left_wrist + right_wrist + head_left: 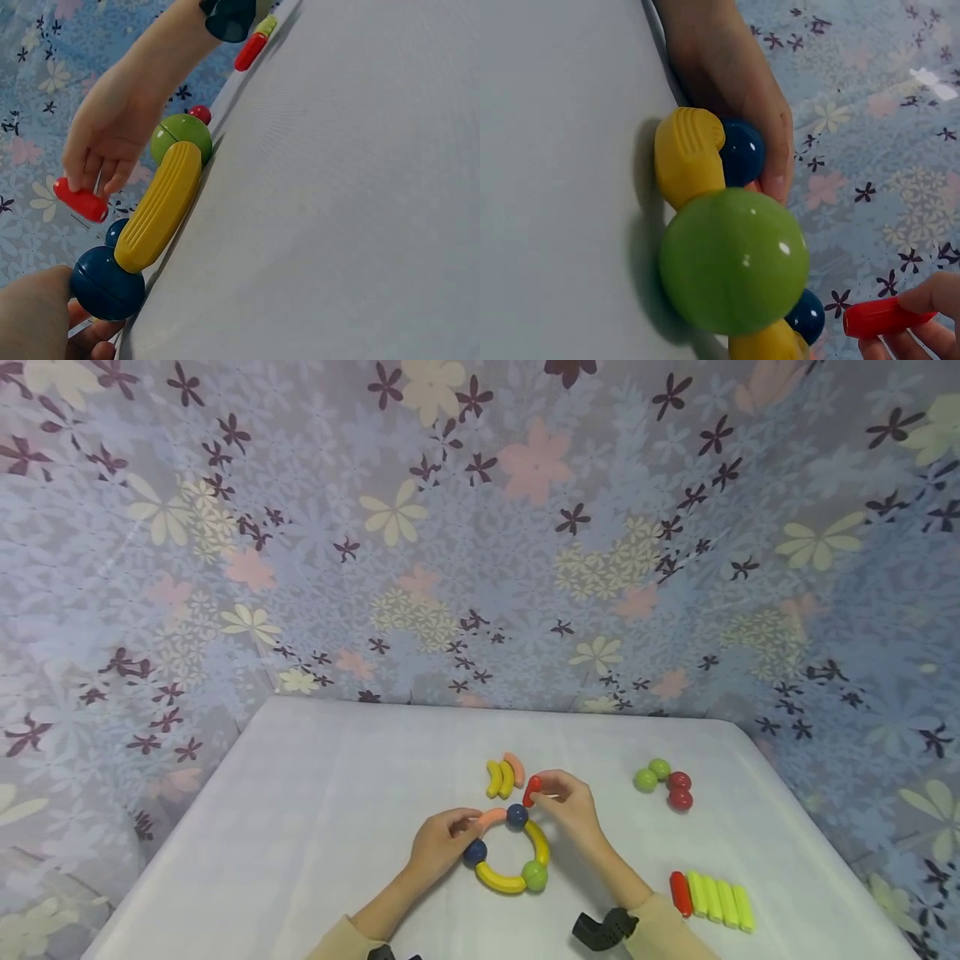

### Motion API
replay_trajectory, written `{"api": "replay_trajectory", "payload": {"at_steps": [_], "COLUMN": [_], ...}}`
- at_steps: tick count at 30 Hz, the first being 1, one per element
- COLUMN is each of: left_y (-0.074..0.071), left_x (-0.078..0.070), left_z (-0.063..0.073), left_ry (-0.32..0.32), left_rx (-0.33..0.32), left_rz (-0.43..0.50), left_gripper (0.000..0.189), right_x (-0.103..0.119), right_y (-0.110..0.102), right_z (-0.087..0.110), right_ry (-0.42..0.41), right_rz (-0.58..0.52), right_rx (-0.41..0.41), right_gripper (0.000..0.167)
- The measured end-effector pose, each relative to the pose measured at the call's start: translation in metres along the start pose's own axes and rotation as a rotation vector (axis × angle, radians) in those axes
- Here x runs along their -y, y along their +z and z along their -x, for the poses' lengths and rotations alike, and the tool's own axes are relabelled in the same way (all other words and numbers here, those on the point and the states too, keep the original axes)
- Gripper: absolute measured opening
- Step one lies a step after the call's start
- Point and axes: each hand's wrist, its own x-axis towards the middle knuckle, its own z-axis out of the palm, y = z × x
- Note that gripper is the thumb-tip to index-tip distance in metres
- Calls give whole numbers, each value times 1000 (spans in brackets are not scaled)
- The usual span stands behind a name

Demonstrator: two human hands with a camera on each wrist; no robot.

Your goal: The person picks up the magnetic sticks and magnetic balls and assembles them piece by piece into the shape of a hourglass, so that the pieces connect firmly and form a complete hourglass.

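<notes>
In the head view, the right hand (572, 807) pinches a red rod (532, 791) between thumb and fingers, near the upper navy ball (517, 815) of a ring (501, 883) on the table (337, 777). The left hand (437, 843) curls around the ring's left side, by its pink piece (492, 817). The step in hand looks like adding the rod to the ring; the next move probably calls for a steady left hold while the rod's end lines up with a ball. 2 green balls (646, 780) and 2 red balls (680, 799) lie to the right.

In the left wrist view, a ribbed yellow piece (161, 210) joins 2 of the ring's balls.

In the right wrist view, the rod appears apart from the ring. No brand, label or writing is readable in any of the 3 views.
</notes>
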Motion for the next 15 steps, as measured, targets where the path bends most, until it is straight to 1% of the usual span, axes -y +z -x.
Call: {"api": "replay_trajectory", "payload": {"at_steps": [5,8,15], "left_y": [0,0,1], "left_x": [0,1,1], "left_z": [1,1,1], "left_ry": [21,36,39], "left_rx": [-1,-4,-4], "left_rz": [3,3,-16], "left_gripper": [30,30,32], "right_x": [-1,-4,-6], "right_y": [9,11,9], "right_z": [-3,-3,-1], "right_ry": [-1,-2,-5], "right_rz": [-13,-12,-1], "right_rx": [42,50,63], "right_gripper": [21,20,23]}}
